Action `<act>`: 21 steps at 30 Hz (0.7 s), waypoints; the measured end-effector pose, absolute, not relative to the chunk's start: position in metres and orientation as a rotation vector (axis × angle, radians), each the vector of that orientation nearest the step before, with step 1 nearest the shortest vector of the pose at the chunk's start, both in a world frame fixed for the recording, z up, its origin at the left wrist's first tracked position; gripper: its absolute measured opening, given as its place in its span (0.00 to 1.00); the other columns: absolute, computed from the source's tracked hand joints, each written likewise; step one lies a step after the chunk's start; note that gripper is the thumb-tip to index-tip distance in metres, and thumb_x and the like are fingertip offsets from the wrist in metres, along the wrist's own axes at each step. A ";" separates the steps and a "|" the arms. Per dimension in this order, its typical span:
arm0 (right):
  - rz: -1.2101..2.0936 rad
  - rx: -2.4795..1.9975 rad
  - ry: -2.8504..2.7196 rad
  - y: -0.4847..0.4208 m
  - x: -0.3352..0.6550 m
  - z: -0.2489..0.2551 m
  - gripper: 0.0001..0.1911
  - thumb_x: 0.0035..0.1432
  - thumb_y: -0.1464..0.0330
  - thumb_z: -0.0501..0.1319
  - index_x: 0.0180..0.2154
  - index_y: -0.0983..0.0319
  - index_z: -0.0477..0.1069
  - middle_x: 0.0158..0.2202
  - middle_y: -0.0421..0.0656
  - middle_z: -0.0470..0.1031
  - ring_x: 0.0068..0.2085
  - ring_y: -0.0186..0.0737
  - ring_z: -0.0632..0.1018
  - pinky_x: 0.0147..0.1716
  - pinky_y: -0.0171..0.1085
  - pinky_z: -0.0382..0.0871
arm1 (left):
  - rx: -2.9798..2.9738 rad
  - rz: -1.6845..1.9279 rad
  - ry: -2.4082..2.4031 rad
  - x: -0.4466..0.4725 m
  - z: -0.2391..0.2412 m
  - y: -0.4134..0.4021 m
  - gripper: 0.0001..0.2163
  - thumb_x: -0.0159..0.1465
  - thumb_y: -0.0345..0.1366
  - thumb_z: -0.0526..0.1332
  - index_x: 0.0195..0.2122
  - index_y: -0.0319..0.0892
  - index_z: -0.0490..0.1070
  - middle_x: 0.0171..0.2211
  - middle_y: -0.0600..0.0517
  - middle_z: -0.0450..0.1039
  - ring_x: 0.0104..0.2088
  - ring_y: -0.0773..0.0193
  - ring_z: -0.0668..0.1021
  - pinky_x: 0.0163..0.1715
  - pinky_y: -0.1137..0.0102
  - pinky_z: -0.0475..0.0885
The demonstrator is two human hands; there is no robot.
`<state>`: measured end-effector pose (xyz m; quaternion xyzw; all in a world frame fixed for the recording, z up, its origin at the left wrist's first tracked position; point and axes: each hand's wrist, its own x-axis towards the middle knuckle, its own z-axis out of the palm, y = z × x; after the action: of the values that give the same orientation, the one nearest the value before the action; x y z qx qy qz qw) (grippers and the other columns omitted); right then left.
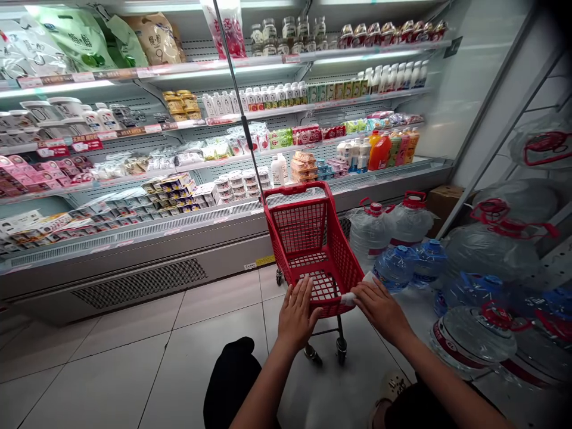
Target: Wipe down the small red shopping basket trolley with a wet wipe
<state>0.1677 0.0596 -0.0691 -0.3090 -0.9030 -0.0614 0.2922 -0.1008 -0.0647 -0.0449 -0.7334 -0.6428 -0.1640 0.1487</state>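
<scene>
A small red plastic shopping cart (345, 259) on dark wheels stands in front of me, and its basket holds nothing that I can see. My left hand (295, 319) lies on the cart's near left corner with its fingers stretched out. At the near right corner, my right hand (378, 305) presses a white wipe (348, 297) against the red rim. Part of the wipe sticks out above the fingers, and the rest is hidden under them. A thin dark pole (245, 122) rises from the cart's far left corner.
A refrigerated shelf unit (134, 250) with dairy cups, bottles and bags runs behind the cart. On the right stand large water bottles (473, 339) with red handles and smaller blue-capped bottles (395, 268), close to the cart. Pale tiles (214, 304) cover the floor.
</scene>
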 end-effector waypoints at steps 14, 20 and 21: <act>0.061 -0.226 -2.572 0.012 0.107 -0.044 0.31 0.74 0.71 0.53 0.73 0.50 0.53 0.68 0.38 0.69 0.70 0.39 0.66 0.70 0.47 0.63 | -1.900 -0.521 -2.192 -0.154 -0.033 -0.072 0.30 0.78 0.51 0.44 0.75 0.42 0.50 0.72 0.45 0.59 0.72 0.55 0.61 0.72 0.51 0.55; -0.061 -0.684 -2.516 0.084 0.137 -0.038 0.32 0.75 0.58 0.49 0.75 0.49 0.45 0.75 0.40 0.53 0.75 0.45 0.55 0.72 0.54 0.53 | -2.143 -0.621 -2.055 -0.110 -0.039 -0.090 0.31 0.76 0.55 0.47 0.74 0.44 0.53 0.71 0.46 0.61 0.70 0.54 0.65 0.69 0.54 0.62; -0.088 -0.753 -2.495 0.093 0.142 -0.037 0.32 0.75 0.56 0.48 0.75 0.50 0.45 0.75 0.40 0.52 0.75 0.46 0.54 0.72 0.55 0.52 | -2.162 -0.624 -2.049 -0.106 -0.038 -0.092 0.32 0.75 0.56 0.49 0.74 0.44 0.54 0.70 0.46 0.63 0.69 0.53 0.67 0.68 0.54 0.64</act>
<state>0.1424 0.0933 -0.0374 -0.2787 -0.9228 -0.0327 0.2640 -0.1061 -0.0923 -0.0378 -0.7096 -0.6724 -0.2049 0.0491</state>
